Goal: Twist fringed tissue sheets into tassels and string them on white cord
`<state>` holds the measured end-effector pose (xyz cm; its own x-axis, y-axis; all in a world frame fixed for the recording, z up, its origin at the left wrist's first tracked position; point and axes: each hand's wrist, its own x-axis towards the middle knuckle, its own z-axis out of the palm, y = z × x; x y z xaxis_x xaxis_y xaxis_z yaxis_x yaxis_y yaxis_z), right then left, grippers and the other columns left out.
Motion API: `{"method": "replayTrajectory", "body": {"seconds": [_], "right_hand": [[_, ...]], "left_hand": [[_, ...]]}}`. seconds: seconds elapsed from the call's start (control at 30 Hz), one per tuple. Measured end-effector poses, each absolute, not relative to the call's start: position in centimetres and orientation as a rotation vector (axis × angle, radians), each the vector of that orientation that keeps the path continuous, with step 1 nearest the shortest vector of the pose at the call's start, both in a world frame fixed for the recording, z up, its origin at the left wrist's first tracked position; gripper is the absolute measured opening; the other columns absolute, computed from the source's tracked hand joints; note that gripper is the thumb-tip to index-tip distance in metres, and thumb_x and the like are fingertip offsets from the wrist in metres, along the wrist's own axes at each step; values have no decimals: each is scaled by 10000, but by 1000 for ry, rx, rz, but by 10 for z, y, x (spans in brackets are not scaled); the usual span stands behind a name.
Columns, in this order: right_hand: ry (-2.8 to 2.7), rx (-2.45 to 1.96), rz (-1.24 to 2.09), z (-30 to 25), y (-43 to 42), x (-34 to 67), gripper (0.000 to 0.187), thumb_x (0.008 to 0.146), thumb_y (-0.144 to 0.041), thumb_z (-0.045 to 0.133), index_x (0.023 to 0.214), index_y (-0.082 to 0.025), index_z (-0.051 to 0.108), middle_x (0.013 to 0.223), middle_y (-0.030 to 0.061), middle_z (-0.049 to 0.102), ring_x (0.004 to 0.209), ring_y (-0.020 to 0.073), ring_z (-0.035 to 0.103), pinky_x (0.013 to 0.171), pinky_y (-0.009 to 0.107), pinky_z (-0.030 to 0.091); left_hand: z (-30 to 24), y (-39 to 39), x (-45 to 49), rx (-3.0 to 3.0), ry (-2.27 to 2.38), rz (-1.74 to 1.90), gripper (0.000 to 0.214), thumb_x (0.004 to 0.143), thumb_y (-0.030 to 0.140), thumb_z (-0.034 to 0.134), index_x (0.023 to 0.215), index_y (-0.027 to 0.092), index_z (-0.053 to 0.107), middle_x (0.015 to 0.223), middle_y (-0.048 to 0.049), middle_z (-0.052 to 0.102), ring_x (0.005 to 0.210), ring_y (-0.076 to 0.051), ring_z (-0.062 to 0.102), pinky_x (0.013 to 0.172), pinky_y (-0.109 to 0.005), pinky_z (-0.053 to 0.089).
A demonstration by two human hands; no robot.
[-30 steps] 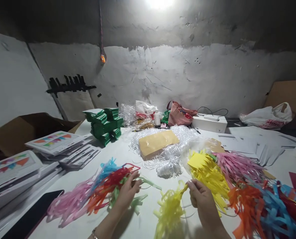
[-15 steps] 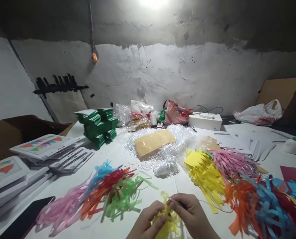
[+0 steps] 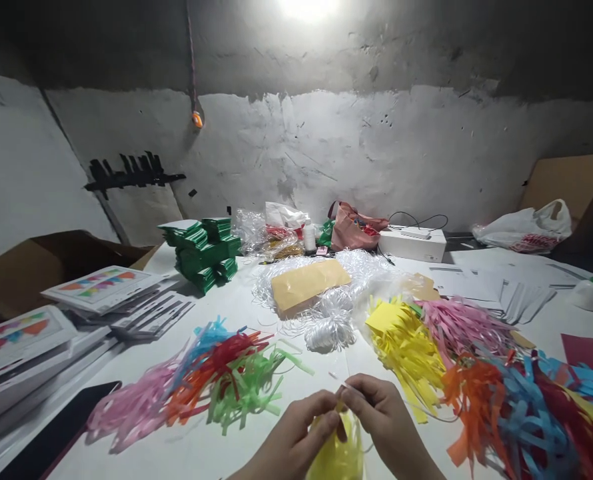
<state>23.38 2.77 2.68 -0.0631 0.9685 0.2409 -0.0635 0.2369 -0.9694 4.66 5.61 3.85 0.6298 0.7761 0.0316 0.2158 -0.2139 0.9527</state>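
Observation:
My left hand (image 3: pixel 309 427) pinches the top of a yellow tissue-paper tassel (image 3: pixel 340 455), whose strips hang down below the fingers. Close beside it, my right hand (image 3: pixel 376 407) is closed on a thin white cord (image 3: pixel 340 380), with the cord's end poking out up and left past the fingertips. More of the cord trails off to the right. The fingers of both hands meet at the tassel's top, so the exact contact there is hidden. Left of my hands lie green tassels (image 3: pixel 249 390), red ones (image 3: pixel 224 363) and pink ones (image 3: pixel 134 410).
Right of my hands are yellow fringed paper (image 3: pixel 406 353), orange strips (image 3: pixel 476 400) and blue strips (image 3: pixel 536 413). Ahead sits a heap of white cord (image 3: pixel 329 330) under a brown envelope (image 3: pixel 311 287). Green bundles (image 3: pixel 204 257), printed packets (image 3: pixel 96 290) and a dark phone (image 3: pixel 59 430) occupy the left.
The tassel's strips now hang gathered below my left hand, where they were spread out. My hands have drawn closer together, and the view has shifted slightly.

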Motion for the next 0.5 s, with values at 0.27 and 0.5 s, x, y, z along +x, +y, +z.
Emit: {"method": "replayTrajectory", "body": {"seconds": [0.27,0.5], "right_hand": [[-1084,-814,1322,17,34,241,415,769,-567,774,780,-155,722,482,-88,363,444,49,234,438,216,166],[-1091,-1138,1073,5,40,238,483,774,-629,723,934,-174,756,573,-49,468,468,69,266,435,223,227]], "left_hand": [[29,64,49,1311,743,587,467,880,615,586,899,185,767,910,-74,749,890,-239,621,835,-332,444],[-8,55,64,1001,668,732,451,659,554,861,768,163,665,735,-17,642,672,-127,525,656,-239,375]]}}
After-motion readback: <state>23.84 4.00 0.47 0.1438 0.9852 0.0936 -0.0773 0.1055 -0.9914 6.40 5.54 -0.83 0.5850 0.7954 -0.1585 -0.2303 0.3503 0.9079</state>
